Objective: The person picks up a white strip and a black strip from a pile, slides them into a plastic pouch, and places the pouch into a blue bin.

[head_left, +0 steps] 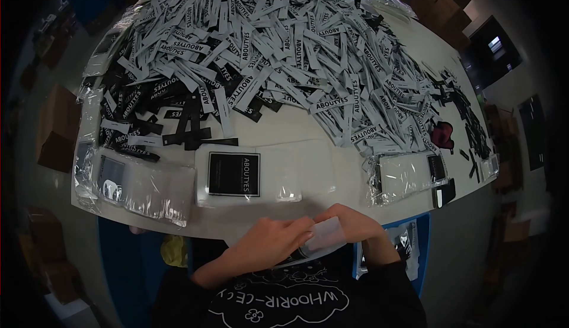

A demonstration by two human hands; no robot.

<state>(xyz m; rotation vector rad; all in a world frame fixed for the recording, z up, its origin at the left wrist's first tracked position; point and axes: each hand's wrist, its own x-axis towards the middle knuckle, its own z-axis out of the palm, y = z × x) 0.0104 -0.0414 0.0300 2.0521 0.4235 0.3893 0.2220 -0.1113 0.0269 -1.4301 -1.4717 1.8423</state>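
My left hand (pixel 269 242) and my right hand (pixel 349 224) meet close to my body, below the table's front edge. Between them is a small translucent plastic bag (pixel 325 236). The fingers of my left hand are pressed together at the bag's left side, and my right hand's fingers are wrapped round its upper right part. Whatever may be inside the bag cannot be made out. Just beyond my hands, a stack of clear bags (pixel 287 177) lies on the table, with a black ABOUTYES card (pixel 234 174) at its left.
Grey-white labels (pixel 249 49) and black labels (pixel 192 117) form a large heap across the table (pixel 290 123). Clear bag stacks lie front left (pixel 148 192) and front right (pixel 406 177). A red item (pixel 442 135) sits at right. Blue bins (pixel 127 269) stand beneath the edge.
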